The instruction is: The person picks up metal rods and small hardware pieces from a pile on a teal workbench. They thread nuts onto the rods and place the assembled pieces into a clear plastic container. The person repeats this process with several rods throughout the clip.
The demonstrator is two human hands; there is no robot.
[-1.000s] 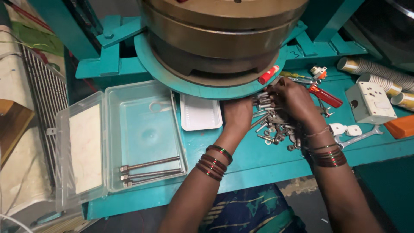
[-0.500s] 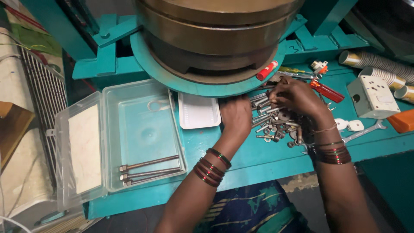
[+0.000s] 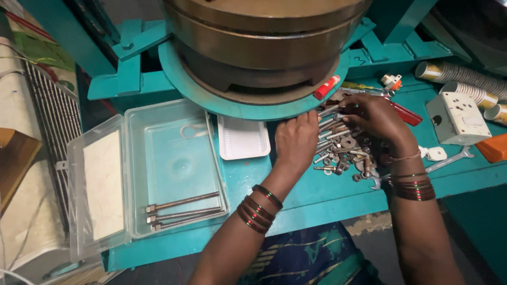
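Note:
A heap of bolts, nuts and washers (image 3: 346, 150) lies on the teal bench under the rim of a large round machine (image 3: 264, 53). My right hand (image 3: 377, 119) is over the heap's far side, its fingertips pinched on a long bolt (image 3: 328, 110). My left hand (image 3: 296, 140) rests palm down at the heap's left edge. Its fingers are curled toward the bolts, and whether they hold anything is hidden. Both wrists wear bangles.
A clear plastic box (image 3: 174, 158) with three long rods (image 3: 182, 211) stands at the left with its lid (image 3: 100, 184) open. A white tray (image 3: 243, 137) lies next to my left hand. At the right are a red marker (image 3: 327, 87), a red-handled screwdriver (image 3: 407, 113), a socket box (image 3: 454, 119), paper cups (image 3: 459, 79) and a spanner (image 3: 449, 161).
My right hand has shifted toward the far side of the heap and closed on a long bolt. My left hand has stayed at the heap's left edge.

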